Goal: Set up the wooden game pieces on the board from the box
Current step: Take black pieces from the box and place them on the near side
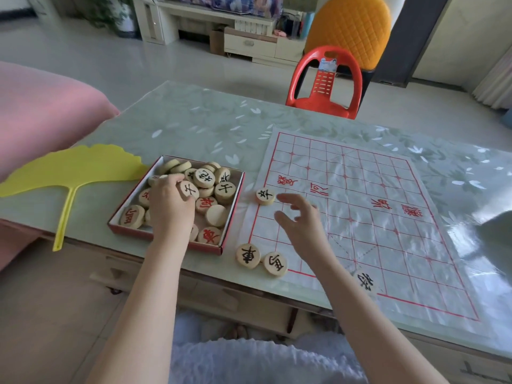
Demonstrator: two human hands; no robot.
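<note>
The left hand (pixel 171 209) is down in the box (pixel 206 248), pinching one black piece (pixel 188 190). The right hand (pixel 302 220) hangs wide open over the left side of the board (pixel 388 245), just by a placed piece (pixel 265 195). Next, I think, the black piece must be lifted out and set on its spot.

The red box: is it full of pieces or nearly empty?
Largely full. Many wooden pieces lie piled in the box, some atop others. The left hand grips one piece inside it.
</note>
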